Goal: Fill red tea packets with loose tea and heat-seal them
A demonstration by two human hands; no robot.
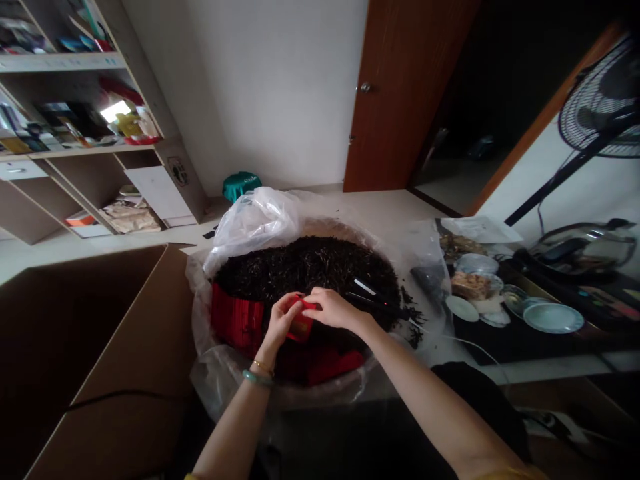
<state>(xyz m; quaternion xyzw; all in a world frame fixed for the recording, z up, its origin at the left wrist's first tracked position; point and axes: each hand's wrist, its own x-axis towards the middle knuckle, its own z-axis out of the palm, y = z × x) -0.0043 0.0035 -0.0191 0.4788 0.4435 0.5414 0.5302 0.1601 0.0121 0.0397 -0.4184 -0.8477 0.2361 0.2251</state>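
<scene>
Both my hands meet over a large round basin (350, 383) lined with clear plastic and heaped with dark loose tea leaves (305, 267). My left hand (281, 321) and my right hand (334, 309) pinch the top of one small red packet (301, 325) between them. More red packets (237, 321) stand in a row along the basin's near left edge, and others (325, 363) lie at the front. A small dark scale or scoop with a white strip (367, 291) rests on the leaves just right of my right hand.
A big open cardboard box (100, 347) stands at the left. A low table (525, 333) at the right carries dishes, jars and a kettle. Shelves (75, 147) fill the far left, a brown door (400, 93) is behind, and a fan (600, 100) is at the top right.
</scene>
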